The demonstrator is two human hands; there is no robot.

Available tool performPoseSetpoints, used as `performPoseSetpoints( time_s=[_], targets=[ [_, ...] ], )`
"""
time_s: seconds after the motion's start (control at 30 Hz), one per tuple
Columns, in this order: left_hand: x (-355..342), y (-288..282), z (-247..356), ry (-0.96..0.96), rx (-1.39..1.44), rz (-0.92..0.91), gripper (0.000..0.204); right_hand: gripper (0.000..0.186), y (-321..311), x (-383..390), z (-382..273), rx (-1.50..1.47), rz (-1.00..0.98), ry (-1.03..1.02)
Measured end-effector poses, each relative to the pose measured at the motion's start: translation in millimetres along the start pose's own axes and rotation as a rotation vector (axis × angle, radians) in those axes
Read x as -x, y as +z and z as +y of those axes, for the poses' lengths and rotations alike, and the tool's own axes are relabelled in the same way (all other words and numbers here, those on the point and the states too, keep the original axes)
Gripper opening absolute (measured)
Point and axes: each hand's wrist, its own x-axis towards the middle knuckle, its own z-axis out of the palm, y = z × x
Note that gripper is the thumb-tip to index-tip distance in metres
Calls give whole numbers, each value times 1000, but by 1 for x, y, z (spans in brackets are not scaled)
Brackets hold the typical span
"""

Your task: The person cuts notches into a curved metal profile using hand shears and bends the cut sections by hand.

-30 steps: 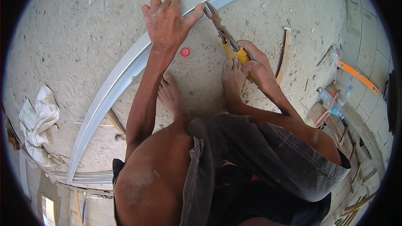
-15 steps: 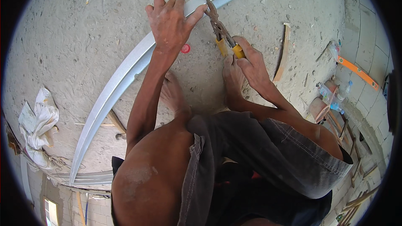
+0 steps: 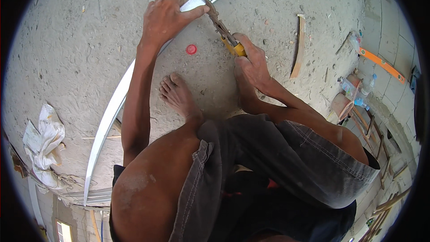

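Silvery metal channel [image 3: 109, 116] slanting over the sandy floor [image 3: 85, 58], from top centre to lower left. Judging by the thin folded walls, probably light, springy, easily dented, rather slippery, perhaps sharp along the edges; best held across its width, away from the blades. Left hand [image 3: 162, 21] with fingers half-curled over it, thumb just beside the tip of the snips [image 3: 218, 23]; right hand [image 3: 254, 60] with fingers closed round the yellow handles. Widest room leftward; red cap [image 3: 191, 49] and bare left foot [image 3: 179, 96] nearer in.
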Motion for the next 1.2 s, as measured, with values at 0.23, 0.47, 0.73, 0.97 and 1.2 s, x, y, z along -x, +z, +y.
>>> performPoseSetpoints(
  time_s=[0.23, 0.47, 0.73, 0.97, 1.2],
  targets=[
    [14, 13, -25, -333, 346, -194, 93, 52, 4, 3, 9, -30, 77, -112],
    [8, -5, -14, -349, 387, -575, 109, 50, 4, 5, 2, 30, 100, -148],
    [6, 11, -25, -257, 322, -362, 110, 53, -3, 6, -16, 182, 78, -115],
    [11, 14, -29, -282, 306, -354, 116, 55, 11, -3, -9, -15, -44, 95],
    [15, 7, -19, -247, 236, -369, 115, 61, 28, -3, 15, -1, 98, -11]
  ],
)
